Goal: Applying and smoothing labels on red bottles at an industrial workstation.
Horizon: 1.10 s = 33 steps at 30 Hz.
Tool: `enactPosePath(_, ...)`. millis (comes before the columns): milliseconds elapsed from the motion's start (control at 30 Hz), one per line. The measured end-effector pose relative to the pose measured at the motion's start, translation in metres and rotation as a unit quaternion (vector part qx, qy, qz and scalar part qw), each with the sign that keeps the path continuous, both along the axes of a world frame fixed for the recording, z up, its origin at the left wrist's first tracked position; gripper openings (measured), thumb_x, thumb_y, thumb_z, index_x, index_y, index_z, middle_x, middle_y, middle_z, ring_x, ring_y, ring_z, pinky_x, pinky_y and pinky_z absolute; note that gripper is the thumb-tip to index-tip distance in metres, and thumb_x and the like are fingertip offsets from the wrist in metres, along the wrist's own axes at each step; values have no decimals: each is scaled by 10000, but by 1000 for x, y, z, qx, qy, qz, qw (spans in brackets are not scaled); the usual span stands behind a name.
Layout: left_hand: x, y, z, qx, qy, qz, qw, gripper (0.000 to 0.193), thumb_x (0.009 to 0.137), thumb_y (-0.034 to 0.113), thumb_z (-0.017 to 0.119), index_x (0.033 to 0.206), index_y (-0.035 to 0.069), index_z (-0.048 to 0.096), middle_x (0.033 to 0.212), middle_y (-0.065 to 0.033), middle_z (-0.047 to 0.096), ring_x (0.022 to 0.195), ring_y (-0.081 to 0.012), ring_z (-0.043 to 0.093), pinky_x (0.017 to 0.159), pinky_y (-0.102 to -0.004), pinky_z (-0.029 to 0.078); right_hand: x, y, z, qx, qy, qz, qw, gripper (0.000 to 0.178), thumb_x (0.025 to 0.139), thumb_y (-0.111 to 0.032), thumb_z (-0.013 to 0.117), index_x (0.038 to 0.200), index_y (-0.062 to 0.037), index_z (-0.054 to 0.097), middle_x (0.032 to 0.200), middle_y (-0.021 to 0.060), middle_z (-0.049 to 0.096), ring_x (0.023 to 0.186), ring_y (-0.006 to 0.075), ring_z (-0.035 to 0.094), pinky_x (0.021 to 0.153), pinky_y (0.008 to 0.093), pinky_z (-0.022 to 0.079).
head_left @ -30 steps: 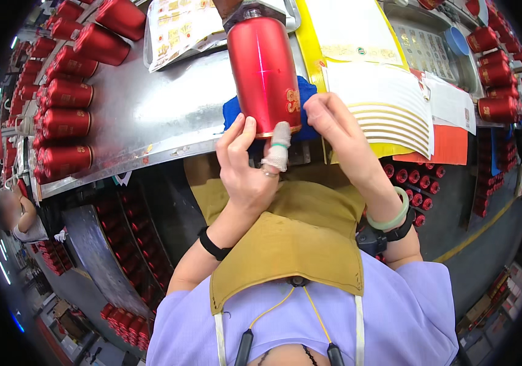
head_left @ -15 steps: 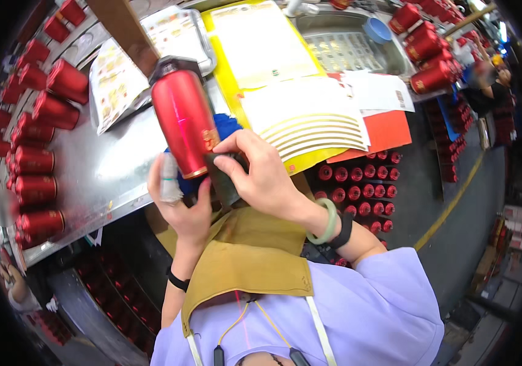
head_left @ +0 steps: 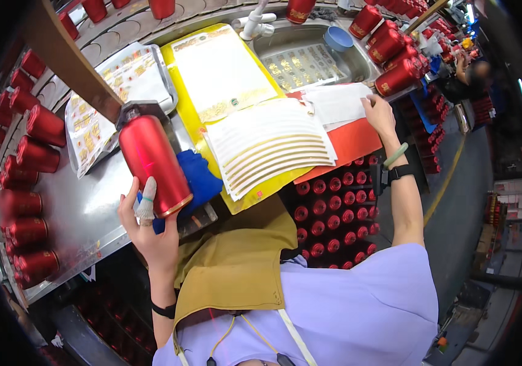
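Note:
A shiny red metallic bottle (head_left: 154,165) lies tilted, its far end set in a dark holder (head_left: 145,113) on a wooden bar. My left hand (head_left: 154,235) is curled about the bottle's near end, one finger in a pale wrapping resting on its side. To the right, my right hand (head_left: 380,116) reaches out, thumb and fingertips pinched at the edge of a white paper sheet (head_left: 337,104). That sheet lies partly over a red-orange sheet (head_left: 352,146). A blue cloth (head_left: 200,177) is bunched beside the bottle.
White sheets with gold curved strips (head_left: 279,149) lie on a yellow sheet (head_left: 236,204). Behind stands a metal sink (head_left: 358,64) with a blue bowl (head_left: 338,38). Red cups (head_left: 38,155) line the left; several red pieces (head_left: 334,216) stand below the table.
My right hand has left the bottle and moved far right to the white paper. My left hand stays at the bottle's near end. The bottle's gold marking no longer shows. The view has shifted.

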<state>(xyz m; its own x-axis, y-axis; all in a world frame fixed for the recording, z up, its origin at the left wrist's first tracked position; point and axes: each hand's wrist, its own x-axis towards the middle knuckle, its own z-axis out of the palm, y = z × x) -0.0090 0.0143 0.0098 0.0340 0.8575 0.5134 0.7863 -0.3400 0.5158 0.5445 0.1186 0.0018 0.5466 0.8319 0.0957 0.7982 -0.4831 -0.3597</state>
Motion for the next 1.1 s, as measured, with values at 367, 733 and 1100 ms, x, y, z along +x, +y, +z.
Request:
enactPosePath(367, 4, -2, 0, -12, -26, 16, 999, 726, 710, 21, 853, 1399, 119, 646, 1447, -141, 556, 1302, -359, 529, 1175, -545, 348, 22, 52, -5, -60, 20, 219, 974, 455, 863, -48, 648, 1307, -124, 708, 902, 149, 703, 770, 256, 634, 766, 361, 510)
enactPosePath(733, 0, 2, -1, 0, 18, 9, 1000, 698, 716, 20, 833, 1385, 100, 651, 1433, -148, 567, 1291, -361, 546, 1174, -560, 358, 122, 74, -29, -106, 138, 221, 960, 713, 751, -118, 895, 1408, -51, 626, 1218, 135, 724, 1141, 228, 657, 1030, 334, 474)
enactPosePath(1100, -2, 0, -1, 0, 16, 18, 1000, 686, 698, 8, 821, 1361, 91, 668, 1411, -150, 584, 1268, -359, 566, 1147, -561, 388, 32, 157, -28, -112, 19, 246, 962, 311, 874, -307, 808, 950, -11, 745, 765, 55, 669, 712, 127, 594, 685, 312, 496)
